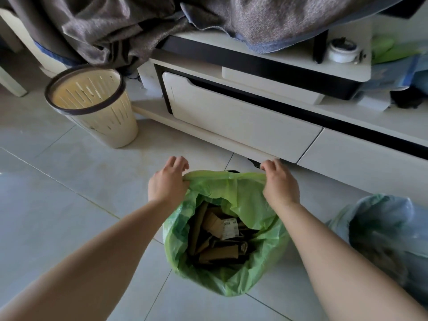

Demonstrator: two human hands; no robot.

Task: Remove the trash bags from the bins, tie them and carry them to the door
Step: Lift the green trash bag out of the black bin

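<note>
A green trash bag [266, 258] stands on the tiled floor in the lower middle, its mouth open and cardboard scraps [217, 237] visible inside. My left hand [168, 181] pinches the far rim of the bag at its left corner. My right hand [279, 184] pinches the same rim at its right corner, stretching it between both hands. A cream slotted bin [108, 126] with a dark rim stands at upper left, with no bag in it. A pale blue bag [384, 232] sits on the floor at the right edge.
A low white cabinet [231, 119] with drawers runs along the back, right behind the green bag. Grey blankets [115, 26] hang over its top. A small white jar [342, 50] and green and blue plastic lie on the cabinet at the right.
</note>
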